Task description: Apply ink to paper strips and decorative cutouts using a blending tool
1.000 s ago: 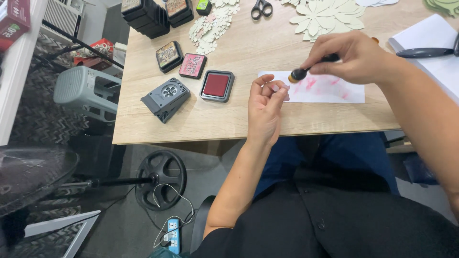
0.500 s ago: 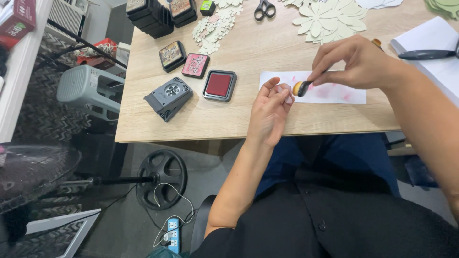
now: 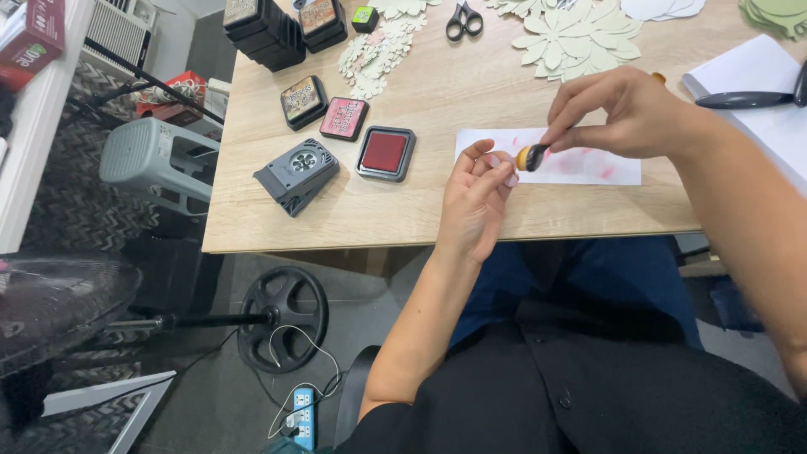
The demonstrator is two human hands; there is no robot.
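My right hand (image 3: 626, 111) pinches a small round-tipped ink dauber (image 3: 530, 156), its yellowish foam tip pointing left. The tip sits right beside a small pale paper piece (image 3: 509, 175) that my left hand (image 3: 475, 197) holds at its fingertips. Both hands hover over a white paper sheet (image 3: 588, 168) smudged with pink ink, lying on the wooden table (image 3: 336, 219). An open red ink pad (image 3: 385, 153) lies just left of my left hand.
A grey paper punch (image 3: 296, 175), two closed ink pads (image 3: 324, 109), stacked black ink pads (image 3: 277, 25), scissors (image 3: 463, 18), pale paper flower cut-outs (image 3: 572, 38) and a white pad with a dark tool (image 3: 748, 99) lie on the table. A fan base (image 3: 282, 318) and power strip (image 3: 303, 416) are on the floor.
My right hand has brought the dauber leftward off the pink-smudged sheet to the small piece at my left fingertips. The left hand has lifted slightly.
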